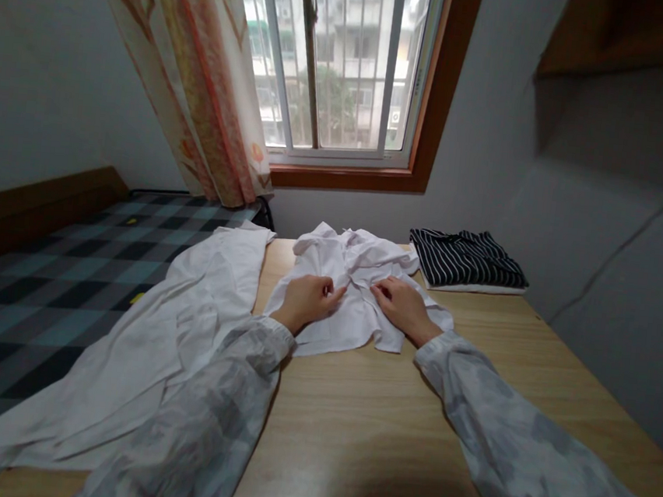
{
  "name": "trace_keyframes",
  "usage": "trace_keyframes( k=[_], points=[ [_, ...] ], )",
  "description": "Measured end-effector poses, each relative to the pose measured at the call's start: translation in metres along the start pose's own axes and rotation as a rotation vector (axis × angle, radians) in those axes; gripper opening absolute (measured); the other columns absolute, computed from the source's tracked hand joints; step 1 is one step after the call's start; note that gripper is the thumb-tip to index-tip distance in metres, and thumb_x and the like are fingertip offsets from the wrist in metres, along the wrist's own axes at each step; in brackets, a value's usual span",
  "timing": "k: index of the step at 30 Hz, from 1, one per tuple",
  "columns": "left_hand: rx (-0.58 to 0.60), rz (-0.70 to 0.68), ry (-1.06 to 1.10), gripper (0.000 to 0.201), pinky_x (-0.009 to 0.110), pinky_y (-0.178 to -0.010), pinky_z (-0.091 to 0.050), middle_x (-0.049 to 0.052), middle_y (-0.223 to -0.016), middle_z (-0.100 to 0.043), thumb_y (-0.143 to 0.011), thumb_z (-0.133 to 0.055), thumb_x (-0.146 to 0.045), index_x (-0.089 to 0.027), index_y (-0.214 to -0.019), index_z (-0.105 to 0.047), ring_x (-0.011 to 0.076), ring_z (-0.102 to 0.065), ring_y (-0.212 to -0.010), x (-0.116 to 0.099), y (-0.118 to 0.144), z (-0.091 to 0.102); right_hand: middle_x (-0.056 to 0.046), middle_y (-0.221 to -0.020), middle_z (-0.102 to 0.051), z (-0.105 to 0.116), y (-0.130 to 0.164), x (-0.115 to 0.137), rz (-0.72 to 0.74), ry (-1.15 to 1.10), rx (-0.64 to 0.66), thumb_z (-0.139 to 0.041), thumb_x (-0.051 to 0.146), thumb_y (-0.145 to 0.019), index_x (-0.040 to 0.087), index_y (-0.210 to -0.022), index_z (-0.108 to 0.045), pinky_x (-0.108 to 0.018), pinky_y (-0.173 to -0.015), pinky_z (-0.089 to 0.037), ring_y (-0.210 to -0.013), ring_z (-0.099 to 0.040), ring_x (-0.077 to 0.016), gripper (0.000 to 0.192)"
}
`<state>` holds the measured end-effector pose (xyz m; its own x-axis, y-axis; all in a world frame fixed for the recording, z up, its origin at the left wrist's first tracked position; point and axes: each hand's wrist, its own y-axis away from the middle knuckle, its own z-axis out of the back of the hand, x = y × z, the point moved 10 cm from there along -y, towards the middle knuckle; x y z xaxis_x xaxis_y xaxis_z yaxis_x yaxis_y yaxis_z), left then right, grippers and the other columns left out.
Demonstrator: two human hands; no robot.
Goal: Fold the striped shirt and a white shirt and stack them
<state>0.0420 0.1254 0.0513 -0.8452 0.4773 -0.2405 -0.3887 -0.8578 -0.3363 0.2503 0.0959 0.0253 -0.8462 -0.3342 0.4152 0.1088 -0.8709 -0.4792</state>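
A crumpled white shirt (360,255) lies on the wooden table in front of me, its lower edge spread toward me. From the left, my left hand (313,300) pinches the cloth near the middle, thumb and fingers together. My right hand (404,302) grips the same garment a little to the right, fingers curled into the fabric. Folds gather between the two hands. Both forearms are in grey patterned sleeves. Part of the shirt is hidden beneath the hands.
Another long white garment (203,299) drapes across the table's left side and the checked bed (60,269). At the back right corner sits a folded black-and-white striped garment (465,259) on something white. A curtain (190,71) hangs beside the window (349,63). The wooden table (348,438) meets a wall on the right.
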Motion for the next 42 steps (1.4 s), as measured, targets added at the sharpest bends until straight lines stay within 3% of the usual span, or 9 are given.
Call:
trace_keyframes(
  k=[4,10,14,19,22,28,33,36,42],
  points=[
    [0.078,-0.009,-0.116,0.03,0.035,-0.067,-0.037,0.012,-0.085,-0.079,-0.086,-0.077,-0.051,-0.021,-0.085,-0.078,0.0278,-0.07,-0.075,-0.005,-0.002,0.001,-0.005,-0.094,-0.076,-0.002,0.0,0.0,0.015,0.008,0.012,-0.079,0.039,-0.099,0.022,-0.098,-0.077,-0.033,-0.077,-0.041,-0.085,-0.067,-0.0225,0.018],
    [0.132,-0.034,-0.114,0.013,0.036,-0.069,-0.042,0.01,-0.087,-0.079,-0.084,-0.076,-0.033,-0.022,-0.088,-0.08,0.0271,-0.07,-0.076,-0.011,-0.002,-0.003,-0.006,-0.094,-0.075,0.004,0.0,0.009,0.075,0.043,-0.04,-0.069,0.024,-0.101,0.022,-0.094,-0.076,-0.034,-0.08,-0.042,-0.089,-0.066,-0.024,0.01],
    [0.005,-0.108,-0.059,0.009,0.037,-0.075,-0.047,0.009,-0.098,-0.077,-0.089,-0.073,-0.028,-0.022,-0.088,-0.08,0.0236,-0.068,-0.079,-0.022,-0.005,0.009,-0.008,-0.095,-0.075,0.013,-0.001,0.008,0.082,-0.056,-0.124,-0.067,0.024,-0.101,0.021,-0.094,-0.077,-0.036,-0.085,-0.045,-0.092,-0.067,-0.0252,0.012],
    [-0.185,-0.328,0.0,0.006,0.043,-0.098,-0.049,0.01,-0.126,-0.074,-0.091,-0.073,-0.022,-0.021,-0.095,-0.077,0.0271,-0.069,-0.106,-0.05,-0.003,0.037,-0.007,-0.091,-0.075,0.014,-0.005,-0.011,0.006,-0.296,-0.177,-0.066,0.033,-0.098,0.021,-0.094,-0.08,-0.036,-0.083,-0.05,-0.085,-0.067,-0.0233,0.019],
    [-0.168,-0.326,0.044,0.004,0.039,-0.094,-0.049,0.007,-0.107,-0.078,-0.093,-0.073,-0.024,-0.022,-0.096,-0.075,0.024,-0.07,-0.096,-0.052,-0.001,0.034,-0.007,-0.087,-0.077,0.002,-0.006,-0.032,-0.138,-0.527,-0.161,-0.073,0.042,-0.089,0.021,-0.089,-0.081,-0.035,-0.076,-0.053,-0.077,-0.067,-0.022,0.023],
    [-0.073,-0.093,0.162,0.013,0.031,-0.069,-0.042,0.002,-0.084,-0.075,-0.103,-0.064,-0.034,-0.024,-0.101,-0.072,0.0197,-0.067,-0.072,-0.03,0.005,0.002,-0.005,-0.076,-0.077,-0.01,-0.01,-0.056,-0.351,-0.77,-0.164,-0.081,0.051,-0.077,0.019,-0.083,-0.082,-0.032,-0.066,-0.05,-0.068,-0.064,-0.0199,0.033],
    [0.043,-0.182,0.28,0.022,0.03,-0.069,-0.043,0.004,-0.086,-0.076,-0.095,-0.072,-0.043,-0.022,-0.091,-0.075,0.0194,-0.065,-0.074,-0.037,0.007,-0.014,-0.006,-0.083,-0.08,0.004,-0.01,-0.029,-0.245,-0.718,-0.222,-0.078,0.05,-0.086,0.02,-0.088,-0.082,-0.034,-0.07,-0.052,-0.073,-0.066,-0.0212,0.031],
    [0.1,-0.154,0.368,0.026,0.03,-0.068,-0.044,0.004,-0.082,-0.076,-0.097,-0.064,-0.039,-0.02,-0.088,-0.078,0.0188,-0.065,-0.073,-0.03,0.001,-0.015,-0.005,-0.085,-0.08,-0.001,-0.005,-0.007,-0.178,-0.696,-0.142,-0.076,0.048,-0.09,0.02,-0.091,-0.081,-0.033,-0.07,-0.052,-0.075,-0.068,-0.0216,0.028],
    [0.183,-0.166,0.267,0.029,0.03,-0.069,-0.046,0.004,-0.087,-0.075,-0.075,-0.084,-0.04,-0.021,-0.096,-0.079,0.0202,-0.065,-0.076,-0.014,-0.006,-0.013,-0.003,-0.081,-0.076,-0.015,0.002,0.014,-0.053,-0.582,0.013,-0.072,0.037,-0.092,0.021,-0.089,-0.075,-0.031,-0.069,-0.048,-0.072,-0.064,-0.0192,0.017]
  ],
)
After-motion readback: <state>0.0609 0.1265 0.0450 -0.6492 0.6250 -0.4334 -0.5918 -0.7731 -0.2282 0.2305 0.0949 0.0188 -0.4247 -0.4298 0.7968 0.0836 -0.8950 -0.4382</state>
